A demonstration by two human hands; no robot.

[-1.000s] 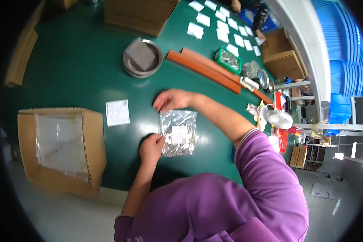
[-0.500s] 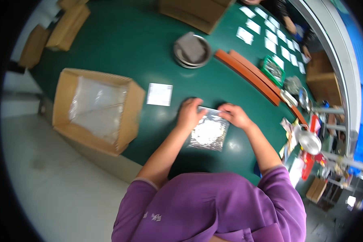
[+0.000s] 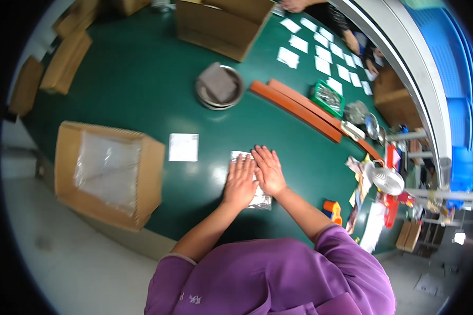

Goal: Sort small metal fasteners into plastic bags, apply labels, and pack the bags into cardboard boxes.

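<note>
A shiny clear plastic bag (image 3: pixel 259 201) with something white in it lies on the green table in front of me. My left hand (image 3: pixel 240 185) rests flat on its left part, fingers stretched out and pointing away from me. Flat on the right part lies my right hand (image 3: pixel 268 171), its fingers extended and the thumb side close against the left hand. Both palms cover most of the bag; only its far corner and near end show. To the left of the hands is a white printed sheet (image 3: pixel 183 147), which neither hand touches.
At left stands an open carton (image 3: pixel 151 178) lined with clear plastic. Metal bowls (image 3: pixel 236 94) holding a grey block, orange-brown bars (image 3: pixel 299 113) and a green basket (image 3: pixel 320 105) of small metal parts lie beyond. Another person's hands (image 3: pixel 352 43) are near white cards at the far right.
Both hands have gone from gripping the bag's far edge to lying flat on top of it. The bag looks narrower. The whole view has shifted, and an orange-and-blue object shows at right.
</note>
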